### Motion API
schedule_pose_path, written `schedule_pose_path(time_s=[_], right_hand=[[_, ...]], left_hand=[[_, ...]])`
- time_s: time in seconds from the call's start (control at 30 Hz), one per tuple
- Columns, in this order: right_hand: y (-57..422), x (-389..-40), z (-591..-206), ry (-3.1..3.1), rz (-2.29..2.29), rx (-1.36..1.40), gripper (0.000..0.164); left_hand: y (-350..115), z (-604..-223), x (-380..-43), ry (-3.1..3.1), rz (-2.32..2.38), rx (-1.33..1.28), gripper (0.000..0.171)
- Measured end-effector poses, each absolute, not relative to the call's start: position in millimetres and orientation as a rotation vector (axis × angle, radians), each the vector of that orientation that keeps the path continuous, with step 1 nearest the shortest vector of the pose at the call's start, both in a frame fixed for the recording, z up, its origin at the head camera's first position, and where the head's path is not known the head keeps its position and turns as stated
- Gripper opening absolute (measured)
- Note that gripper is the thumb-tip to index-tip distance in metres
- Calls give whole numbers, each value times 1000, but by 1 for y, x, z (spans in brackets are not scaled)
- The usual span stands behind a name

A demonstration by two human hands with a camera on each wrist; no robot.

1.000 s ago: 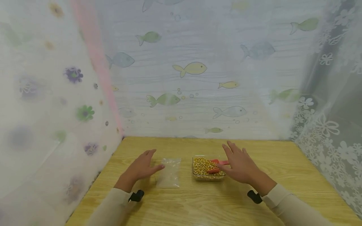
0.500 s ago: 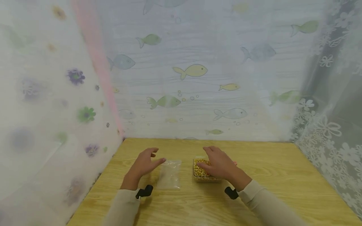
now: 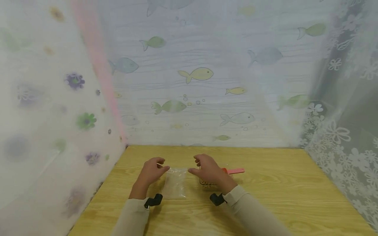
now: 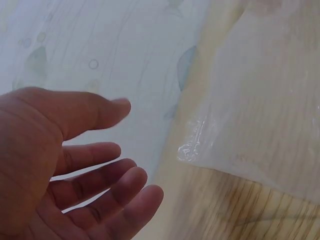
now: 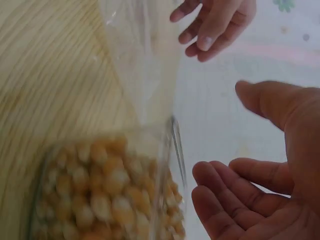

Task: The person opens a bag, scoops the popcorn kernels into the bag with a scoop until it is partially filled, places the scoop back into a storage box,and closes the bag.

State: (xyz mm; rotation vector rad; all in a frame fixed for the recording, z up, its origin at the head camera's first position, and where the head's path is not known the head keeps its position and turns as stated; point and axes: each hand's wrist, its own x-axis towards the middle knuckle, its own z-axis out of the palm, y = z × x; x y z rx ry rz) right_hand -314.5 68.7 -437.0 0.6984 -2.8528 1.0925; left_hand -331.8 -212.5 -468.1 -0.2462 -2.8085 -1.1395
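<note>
A clear plastic zip bag (image 3: 176,185) lies flat on the table, its zip end pointing away from me. My left hand (image 3: 151,172) hovers at the bag's upper left corner, fingers loosely bent and holding nothing. In the left wrist view, a gap shows between those fingertips and the bag (image 4: 260,115). My right hand (image 3: 208,170) is over the left part of a glass container of corn kernels (image 5: 105,195), thumb pointing toward the bag's upper right corner. Nothing is between its relaxed fingers. The hand hides much of the container, from which a red scoop (image 3: 234,171) sticks out to the right.
The wooden table (image 3: 271,183) reaches back to a curtain printed with fish (image 3: 195,73). Another curtain with flowers (image 3: 85,121) hangs along the left side, and a sheer flowered one (image 3: 336,131) along the right.
My right hand has moved left, from the container's right side across it toward the bag. My left hand has shifted slightly right, its fingers more bent. Bag and container stay put.
</note>
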Motion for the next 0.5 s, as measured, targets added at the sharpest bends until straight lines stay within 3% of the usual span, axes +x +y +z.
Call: schedule_pose_path(time_s=[0.5], right_hand=[[19,-327,-445,-2870,1341,476,50]], left_hand=[[-215,-472,-340,-2802,-1155,-149,37]])
